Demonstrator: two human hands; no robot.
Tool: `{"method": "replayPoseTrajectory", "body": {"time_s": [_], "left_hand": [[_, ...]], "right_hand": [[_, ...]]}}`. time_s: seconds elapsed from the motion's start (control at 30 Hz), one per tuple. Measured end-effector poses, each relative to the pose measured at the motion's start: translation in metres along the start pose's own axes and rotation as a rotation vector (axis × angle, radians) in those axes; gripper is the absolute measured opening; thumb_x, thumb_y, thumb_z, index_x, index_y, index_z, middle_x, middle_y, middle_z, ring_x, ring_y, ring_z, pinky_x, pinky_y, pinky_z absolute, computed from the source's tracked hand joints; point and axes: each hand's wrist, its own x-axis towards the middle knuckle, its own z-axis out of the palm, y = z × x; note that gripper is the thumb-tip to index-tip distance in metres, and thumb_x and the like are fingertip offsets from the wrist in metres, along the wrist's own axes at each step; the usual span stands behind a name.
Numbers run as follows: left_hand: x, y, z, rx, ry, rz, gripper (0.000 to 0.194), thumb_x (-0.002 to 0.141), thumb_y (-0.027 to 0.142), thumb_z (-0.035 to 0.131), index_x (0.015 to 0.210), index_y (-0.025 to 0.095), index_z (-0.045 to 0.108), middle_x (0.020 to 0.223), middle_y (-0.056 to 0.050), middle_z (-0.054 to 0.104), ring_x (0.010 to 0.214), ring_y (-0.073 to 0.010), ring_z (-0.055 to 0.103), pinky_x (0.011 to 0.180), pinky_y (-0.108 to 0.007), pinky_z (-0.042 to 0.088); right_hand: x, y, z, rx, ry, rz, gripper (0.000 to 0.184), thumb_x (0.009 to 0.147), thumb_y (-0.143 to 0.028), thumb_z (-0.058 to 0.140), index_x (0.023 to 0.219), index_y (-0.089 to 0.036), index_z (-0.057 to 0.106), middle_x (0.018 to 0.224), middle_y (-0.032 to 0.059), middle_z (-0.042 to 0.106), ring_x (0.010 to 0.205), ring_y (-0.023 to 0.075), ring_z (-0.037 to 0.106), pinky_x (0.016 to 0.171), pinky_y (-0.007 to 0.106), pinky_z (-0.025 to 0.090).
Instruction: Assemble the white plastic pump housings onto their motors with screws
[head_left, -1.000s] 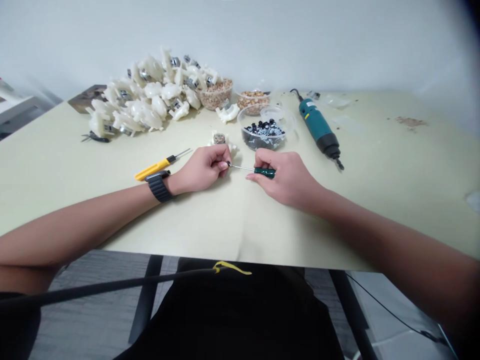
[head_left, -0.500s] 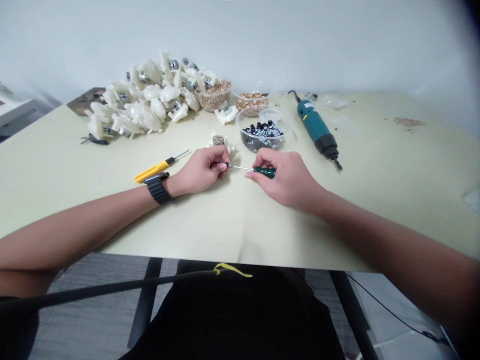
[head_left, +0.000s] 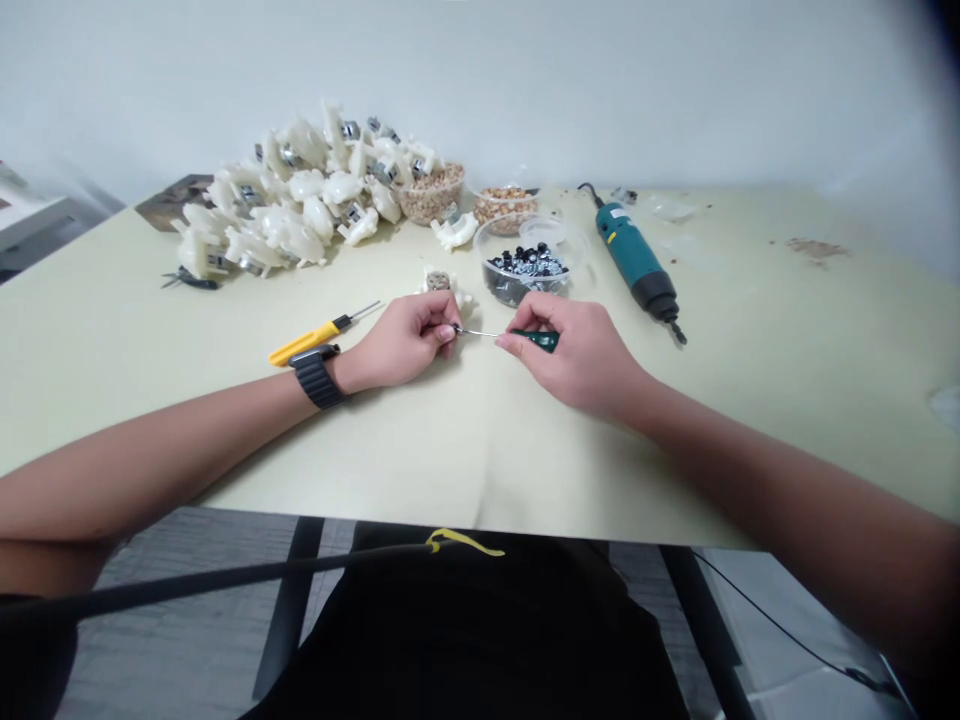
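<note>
My right hand [head_left: 581,350] grips the dark green handle of a screwdriver [head_left: 540,340], its thin shaft pointing left. The tip meets a small black part [head_left: 456,328] pinched between the thumb and fingers of my left hand [head_left: 409,338]; the part is too small to name. Just behind my left fingers lies a cream plastic piece [head_left: 437,282] with a round metallic-looking insert, partly covered by the hand. Beyond my hands stands a clear round tub [head_left: 487,285] of small black and silvery parts.
A yellow-handled screwdriver [head_left: 304,344] lies by my left wrist, with dark pliers [head_left: 196,281] farther left. Cream plastic pieces [head_left: 289,230] are heaped at the back left, beside tubs of small tan parts [head_left: 431,195]. A teal power screwdriver [head_left: 636,258] rests on the right.
My right hand has shifted slightly right and its fingers have rolled around the green handle. My left hand stays in place with the small black part.
</note>
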Motion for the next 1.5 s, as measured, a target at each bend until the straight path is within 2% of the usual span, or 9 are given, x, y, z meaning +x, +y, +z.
{"method": "replayPoseTrajectory", "body": {"time_s": [0.2,0.33,0.47,0.57,0.7,0.93,1.2,1.37,1.5], "left_hand": [[0.0002,0.0000,-0.0012,0.022,-0.002,-0.008,0.007,0.082,0.014,0.060,0.082,0.020,0.056,0.070,0.001,0.066,0.066,-0.0145,0.059,0.065,-0.028,0.044],[-0.0002,0.0003,-0.0008,0.008,-0.012,-0.015,0.007,0.083,0.015,0.060,0.083,0.020,0.056,0.069,0.001,0.066,0.064,-0.0146,0.058,0.065,-0.029,0.044],[-0.0004,-0.0002,0.0001,-0.015,-0.021,-0.008,0.007,0.083,0.014,0.060,0.083,0.020,0.056,0.069,0.001,0.066,0.064,-0.0139,0.057,0.064,-0.028,0.043],[-0.0004,-0.0008,-0.0001,-0.019,-0.017,-0.010,0.007,0.083,0.014,0.060,0.083,0.019,0.056,0.069,0.001,0.066,0.063,-0.0138,0.057,0.064,-0.028,0.044],[-0.0001,-0.0010,-0.0010,-0.013,-0.014,-0.012,0.008,0.082,0.013,0.060,0.082,0.020,0.056,0.069,0.001,0.066,0.063,-0.0140,0.057,0.064,-0.028,0.044],[-0.0004,-0.0004,-0.0014,-0.016,-0.028,-0.002,0.007,0.084,0.014,0.061,0.083,0.019,0.056,0.069,0.001,0.066,0.064,-0.0137,0.058,0.065,-0.028,0.045],[-0.0007,-0.0005,-0.0006,-0.017,-0.048,0.005,0.006,0.083,0.012,0.058,0.084,0.018,0.056,0.070,0.002,0.066,0.066,-0.0129,0.058,0.066,-0.026,0.044],[-0.0005,0.0001,0.0009,0.037,-0.049,0.036,0.008,0.082,0.010,0.057,0.084,0.018,0.059,0.070,0.002,0.065,0.066,-0.0128,0.059,0.066,-0.026,0.044],[0.0005,-0.0005,0.0015,-0.013,-0.028,0.033,0.007,0.085,0.011,0.060,0.086,0.018,0.058,0.069,0.002,0.066,0.063,-0.0120,0.057,0.064,-0.025,0.044]], "right_hand": [[0.0004,0.0006,0.0006,0.078,0.016,-0.002,0.027,0.085,-0.028,0.083,0.079,-0.022,0.058,0.082,0.0001,0.067,0.078,0.0177,0.056,0.074,0.033,0.041],[0.0005,0.0012,0.0038,0.067,-0.015,0.061,0.027,0.086,-0.035,0.084,0.086,-0.022,0.061,0.079,0.0000,0.065,0.077,0.0180,0.056,0.072,0.033,0.041],[0.0006,-0.0004,0.0028,-0.071,-0.145,0.140,0.035,0.103,-0.039,0.062,0.074,-0.020,0.060,0.065,0.0004,0.058,0.064,0.0160,0.049,0.065,0.034,0.033],[0.0006,-0.0007,0.0001,-0.098,-0.180,0.095,0.042,0.109,-0.036,0.048,0.072,-0.020,0.060,0.062,0.0002,0.055,0.060,0.0150,0.047,0.063,0.034,0.030],[-0.0018,0.0000,-0.0018,-0.076,-0.075,0.019,0.029,0.100,-0.042,0.069,0.082,-0.020,0.061,0.072,0.0000,0.063,0.065,0.0149,0.049,0.065,0.033,0.034],[-0.0004,0.0028,-0.0003,0.072,-0.036,-0.026,0.025,0.088,-0.027,0.079,0.081,-0.022,0.055,0.077,-0.0016,0.062,0.072,0.0153,0.052,0.070,0.031,0.039],[0.0004,0.0029,0.0002,-0.127,-0.128,0.046,0.041,0.104,-0.037,0.059,0.069,-0.022,0.045,0.062,-0.0023,0.048,0.060,0.0136,0.041,0.063,0.033,0.028],[-0.0010,-0.0013,0.0002,-0.048,-0.097,-0.046,0.031,0.093,-0.032,0.079,0.079,-0.021,0.053,0.067,-0.0050,0.051,0.062,0.0115,0.039,0.063,0.030,0.029],[-0.0008,-0.0007,0.0016,-0.037,-0.082,-0.056,0.031,0.093,-0.030,0.080,0.078,-0.021,0.054,0.066,-0.0055,0.051,0.061,0.0109,0.039,0.062,0.030,0.029]]}}
